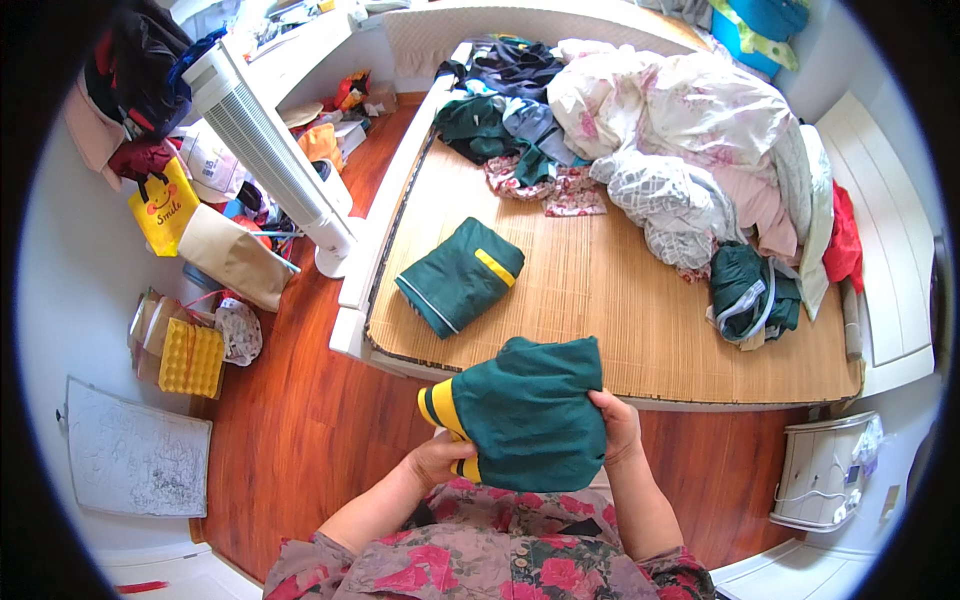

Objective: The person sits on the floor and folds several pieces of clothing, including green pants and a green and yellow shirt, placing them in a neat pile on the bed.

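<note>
A dark green garment with yellow-and-green striped edges (536, 412) is held up in front of my body, bunched or folded into a bundle. My left hand (442, 456) grips its lower left side by the striped edge. On the right side, my right hand (616, 426) pinches the cloth, thumb on top. Just beyond, on the bamboo mat (555, 300) of the bed, lies a folded green garment with a yellow stripe and white piping (461, 277).
Rumpled clothes (517, 112) and a floral quilt (675, 112) cover the bed's far side. A bundled green garment (754, 292) lies at its right. A white tower fan (262, 142) stands left of the bed, near bags and boxes. A white cabinet (817, 472) is at right.
</note>
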`<state>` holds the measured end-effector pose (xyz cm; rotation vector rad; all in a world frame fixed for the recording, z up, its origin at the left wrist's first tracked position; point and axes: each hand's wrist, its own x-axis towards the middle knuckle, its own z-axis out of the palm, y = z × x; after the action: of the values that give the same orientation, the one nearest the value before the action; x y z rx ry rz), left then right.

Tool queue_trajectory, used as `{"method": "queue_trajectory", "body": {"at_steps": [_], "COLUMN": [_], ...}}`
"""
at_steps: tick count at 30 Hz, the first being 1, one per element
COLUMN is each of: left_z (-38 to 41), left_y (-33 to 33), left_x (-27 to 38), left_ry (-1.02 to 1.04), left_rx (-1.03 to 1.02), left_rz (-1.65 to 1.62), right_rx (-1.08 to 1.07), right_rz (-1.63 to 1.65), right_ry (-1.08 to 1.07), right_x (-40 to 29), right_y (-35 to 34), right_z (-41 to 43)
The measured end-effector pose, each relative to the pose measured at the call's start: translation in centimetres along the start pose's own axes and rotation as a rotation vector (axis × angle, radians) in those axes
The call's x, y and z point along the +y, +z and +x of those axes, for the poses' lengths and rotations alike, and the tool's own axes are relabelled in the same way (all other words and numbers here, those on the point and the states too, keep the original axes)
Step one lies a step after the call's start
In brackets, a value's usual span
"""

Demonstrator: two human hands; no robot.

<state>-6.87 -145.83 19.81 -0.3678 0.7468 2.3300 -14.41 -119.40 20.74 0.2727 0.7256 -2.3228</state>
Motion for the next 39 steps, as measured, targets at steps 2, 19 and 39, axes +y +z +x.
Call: {"method": "queue_trajectory", "body": {"at_steps": [2, 19, 39], "left_z": [0.5, 12.4, 16.7], "left_y": [-0.7, -9.2, -9.4], "left_x": [0.3, 11.0, 13.7], "left_ry": [-0.106, 0.993, -0.044], "left_rx": [0.210, 1.182, 0.582], "left_rz": [0.107, 1.678, 2.052], "right_rx": [-0.020, 0.268, 1.626], "right_rz": [-0.071, -0.923, -1.567], "right_ry": [0.057, -0.261, -0.356], "right_x": [-0.4, -4.1, -25.2], "right_y": [0.3, -9.8, -30.0], "right_z": [1.5, 10.8, 0.8]}}
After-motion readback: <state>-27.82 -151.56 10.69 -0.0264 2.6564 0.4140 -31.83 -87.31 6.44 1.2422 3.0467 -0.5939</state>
